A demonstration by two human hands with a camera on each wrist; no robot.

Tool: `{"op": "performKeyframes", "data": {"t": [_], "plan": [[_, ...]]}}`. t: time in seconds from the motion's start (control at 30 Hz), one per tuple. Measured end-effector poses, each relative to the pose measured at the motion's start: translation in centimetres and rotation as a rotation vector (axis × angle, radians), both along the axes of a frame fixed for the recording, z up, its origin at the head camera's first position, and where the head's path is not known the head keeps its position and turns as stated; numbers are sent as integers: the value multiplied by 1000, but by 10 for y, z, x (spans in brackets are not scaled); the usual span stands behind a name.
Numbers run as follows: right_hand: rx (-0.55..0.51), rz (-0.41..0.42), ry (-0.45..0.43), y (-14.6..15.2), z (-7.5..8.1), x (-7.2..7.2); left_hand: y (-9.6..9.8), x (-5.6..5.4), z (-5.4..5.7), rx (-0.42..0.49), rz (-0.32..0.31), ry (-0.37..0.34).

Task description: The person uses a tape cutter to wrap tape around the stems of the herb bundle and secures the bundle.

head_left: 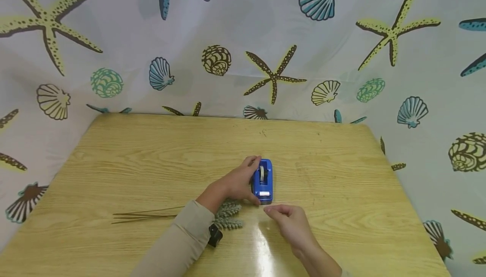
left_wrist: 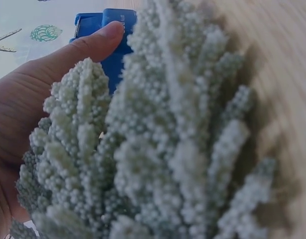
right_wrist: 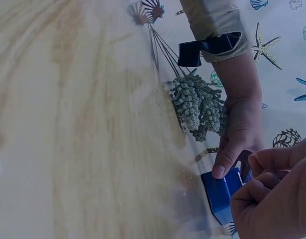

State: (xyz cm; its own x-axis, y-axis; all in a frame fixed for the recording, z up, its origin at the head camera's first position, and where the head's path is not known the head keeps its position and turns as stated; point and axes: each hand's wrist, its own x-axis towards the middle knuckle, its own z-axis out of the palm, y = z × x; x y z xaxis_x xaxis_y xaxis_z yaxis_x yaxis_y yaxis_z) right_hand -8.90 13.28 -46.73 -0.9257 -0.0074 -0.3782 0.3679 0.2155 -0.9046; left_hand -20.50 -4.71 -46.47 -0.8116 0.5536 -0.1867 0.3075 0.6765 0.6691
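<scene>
Head, dispenser: we see the blue tape dispenser (head_left: 270, 180) right of the left hand (head_left: 238, 183), the nearer, which grips it; long axis away from us.
Head, right hand (head_left: 292, 225): fingertips together off its near end; on what, we cannot tell.
Head, room: open table (head_left: 326, 171) rightward, edges well apart.
Left wrist, thumb (left_wrist: 93, 46): on dispenser.
Right wrist, fingers (right_wrist: 251, 193): curled beside it.

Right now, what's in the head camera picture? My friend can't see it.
A left hand grips a blue tape dispenser on a wooden table, the right hand close by. The left forearm partly hides gray-green sprigs. Seashell-patterned cloth hangs behind.
</scene>
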Motion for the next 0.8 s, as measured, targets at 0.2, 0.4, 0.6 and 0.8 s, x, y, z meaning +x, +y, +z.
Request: {"op": "performKeyframes", "data": {"t": [0.2, 0.4, 0.6, 0.8], "plan": [[-15, -17, -2, 1, -1, 6, 3, -1, 1, -31, -3, -10], [9, -25, 25, -1, -5, 11, 3, -2, 2, -46, -6, -6], [-1, -1, 19, 0, -10, 16, 4, -2, 1, -45, -2, -6], [-3, -13, 16, 1, -11, 20, 4, -1, 2, -39, 7, -1]]}}
